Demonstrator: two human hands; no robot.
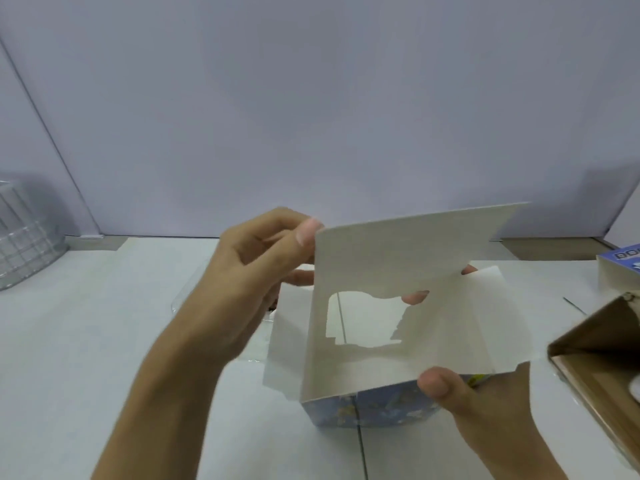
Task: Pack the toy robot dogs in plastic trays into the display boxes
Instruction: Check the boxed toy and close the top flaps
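Both hands grip an open, seemingly empty display box [363, 407]: left hand [263, 271] pinching its lid, right hand [460, 393] its wall; no dog packed yet.

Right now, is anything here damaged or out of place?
Nothing stands out. The display box is empty and open, flaps up, held by the left hand and right hand.

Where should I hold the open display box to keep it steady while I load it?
Grip the display box by its upright side walls, coming in from both sides, thumbs outside as the right hand does at the near right corner. The walls are stiff; the top flap pinched by the left hand is thin and hinged, so it would likely just bend.
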